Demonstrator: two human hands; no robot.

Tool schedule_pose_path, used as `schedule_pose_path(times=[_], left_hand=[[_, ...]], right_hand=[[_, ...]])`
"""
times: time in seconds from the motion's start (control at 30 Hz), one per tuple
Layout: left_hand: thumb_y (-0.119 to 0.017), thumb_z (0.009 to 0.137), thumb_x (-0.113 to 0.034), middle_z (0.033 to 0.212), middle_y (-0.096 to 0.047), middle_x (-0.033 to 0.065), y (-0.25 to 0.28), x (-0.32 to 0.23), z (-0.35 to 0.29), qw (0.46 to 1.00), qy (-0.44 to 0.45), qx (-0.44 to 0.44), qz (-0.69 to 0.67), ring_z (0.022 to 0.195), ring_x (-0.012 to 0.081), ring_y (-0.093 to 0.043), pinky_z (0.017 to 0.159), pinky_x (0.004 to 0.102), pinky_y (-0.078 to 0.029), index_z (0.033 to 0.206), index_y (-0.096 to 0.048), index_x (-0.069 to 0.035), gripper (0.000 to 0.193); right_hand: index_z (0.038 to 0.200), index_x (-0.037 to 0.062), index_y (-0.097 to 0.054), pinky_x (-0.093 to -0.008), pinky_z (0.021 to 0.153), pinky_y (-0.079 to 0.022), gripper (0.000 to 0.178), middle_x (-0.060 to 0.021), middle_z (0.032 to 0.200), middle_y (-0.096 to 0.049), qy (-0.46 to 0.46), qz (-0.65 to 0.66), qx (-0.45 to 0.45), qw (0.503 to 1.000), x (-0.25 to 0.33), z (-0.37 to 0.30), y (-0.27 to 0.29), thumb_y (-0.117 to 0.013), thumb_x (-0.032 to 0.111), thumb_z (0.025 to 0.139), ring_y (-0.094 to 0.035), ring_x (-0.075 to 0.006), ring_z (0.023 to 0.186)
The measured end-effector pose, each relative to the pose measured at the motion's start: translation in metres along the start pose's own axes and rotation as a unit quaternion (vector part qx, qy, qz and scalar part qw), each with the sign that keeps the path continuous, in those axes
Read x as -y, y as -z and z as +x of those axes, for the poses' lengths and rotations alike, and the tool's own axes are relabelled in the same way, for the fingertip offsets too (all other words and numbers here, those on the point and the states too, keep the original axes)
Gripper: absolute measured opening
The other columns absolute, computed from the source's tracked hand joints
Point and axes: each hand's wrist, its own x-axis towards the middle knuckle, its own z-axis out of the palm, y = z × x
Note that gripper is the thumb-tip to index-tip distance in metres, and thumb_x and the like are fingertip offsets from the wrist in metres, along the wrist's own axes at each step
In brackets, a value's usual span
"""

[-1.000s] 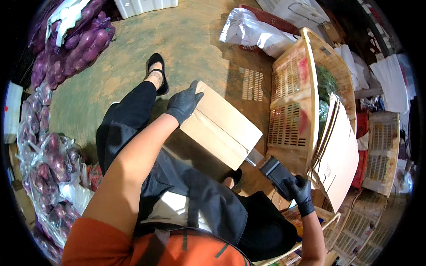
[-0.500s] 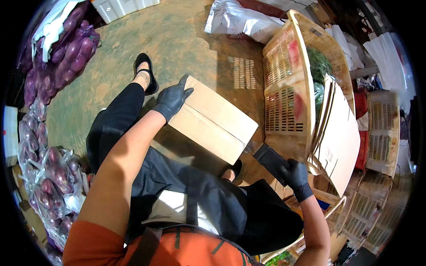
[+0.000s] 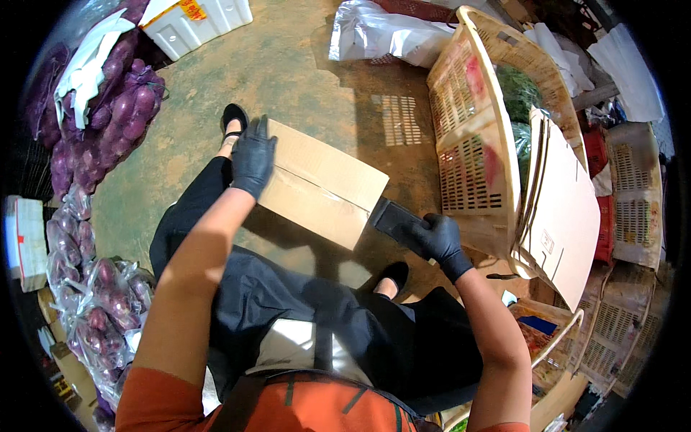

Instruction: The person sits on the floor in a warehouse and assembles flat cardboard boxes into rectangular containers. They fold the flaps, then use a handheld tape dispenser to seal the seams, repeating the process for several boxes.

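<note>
1. The box (image 3: 324, 183) lies between the person's legs, its long seam facing up and its far left corner near the left shoe (image 3: 234, 121). What bears its weight underneath cannot be told.
2. The left hand (image 3: 253, 158), gloved in black, grasps the box's left end, thumb side by the top edge, fingers along the end.
3. The right hand (image 3: 437, 241), also gloved, is clenched round a black tool (image 3: 396, 218), perhaps a tape dispenser, whose tip meets or nearly meets the box's right end; contact is hard to tell.
4. Risk: with only 1 hand bracing, a hard push from the tool could swivel or tip the box, should the left glove slip on smooth board.
5. Risk: a tool held askew to the seam could scrape the right end or dent its corner.
6. To the right, the crate (image 3: 475, 234) stands on the floor (image 3: 302, 79), with greens (image 3: 516, 86) inside and flat cartons (image 3: 561, 216) leaning at its near corner. A wide swing of the right elbow might knock these down.
7. Farther out, netted onions (image 3: 108, 115) and purple bags (image 3: 101, 324) line the left side; a white tub (image 3: 198, 29) sits beyond.
</note>
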Motion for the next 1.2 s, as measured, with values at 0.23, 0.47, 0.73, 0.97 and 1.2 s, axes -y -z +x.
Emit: schedule_pose_path(times=[0.23, 0.47, 0.73, 0.97, 1.2], left_hand=[[-0.050, 0.077, -0.033, 0.133, -0.026, 0.0103, -0.013, -0.123, -0.078, 0.963, -0.268, 0.040, -0.009, 0.121, 0.0363, -0.021, 0.098, 0.0528, -0.013, 0.128, -0.031, -0.018, 0.056], [-0.052, 0.072, -0.045, 0.136, -0.022, 0.0073, 0.007, -0.131, -0.070, 0.947, -0.292, 0.122, -0.055, 0.123, 0.0381, -0.017, 0.095, 0.0594, -0.008, 0.127, -0.032, -0.021, 0.063], [-0.053, 0.073, -0.045, 0.136, -0.020, 0.0064, 0.009, -0.129, -0.066, 0.940, -0.309, 0.139, -0.047, 0.124, 0.0374, -0.015, 0.097, 0.0568, -0.008, 0.127, -0.032, -0.024, 0.062], [-0.053, 0.071, -0.050, 0.136, -0.020, 0.0057, 0.009, -0.129, -0.065, 0.937, -0.312, 0.150, -0.052, 0.125, 0.0356, -0.012, 0.098, 0.0555, -0.006, 0.128, -0.032, -0.025, 0.066], [-0.053, 0.072, -0.050, 0.138, -0.017, 0.0057, 0.006, -0.133, -0.067, 0.936, -0.309, 0.163, -0.033, 0.126, 0.0353, -0.011, 0.098, 0.0564, -0.004, 0.128, -0.031, -0.025, 0.066]], right_hand=[[0.068, 0.0013, -0.062, -0.0376, 0.057, -0.045, 0.039, -0.0214, 0.065, -0.056, 0.023, 0.021, -0.005, 0.999, 0.002, 0.010, -0.009, -0.062, 0.040, 0.062, -0.057, -0.0334, 0.064], [0.076, -0.0020, -0.060, -0.0335, 0.053, -0.045, 0.046, -0.0152, 0.061, -0.057, 0.025, 0.177, 0.080, 0.981, -0.057, 0.009, -0.010, -0.063, 0.043, 0.065, -0.057, -0.0207, 0.055], [0.082, -0.0033, -0.059, -0.0292, 0.051, -0.045, 0.050, -0.0122, 0.069, -0.059, -0.029, 0.281, 0.144, 0.949, -0.082, -0.013, 0.010, -0.066, 0.042, 0.064, -0.056, -0.0181, 0.055], [0.079, -0.0024, -0.059, -0.0317, 0.053, -0.045, 0.049, -0.0129, 0.062, -0.058, -0.004, 0.108, 0.099, 0.989, -0.090, -0.011, -0.002, -0.063, 0.045, 0.066, -0.057, -0.0223, 0.055], [0.075, 0.0025, -0.063, -0.0386, 0.065, -0.045, 0.056, -0.0213, 0.074, -0.059, 0.012, -0.103, 0.079, 0.991, 0.002, 0.030, -0.016, -0.054, 0.057, 0.065, -0.059, -0.0340, 0.072]])
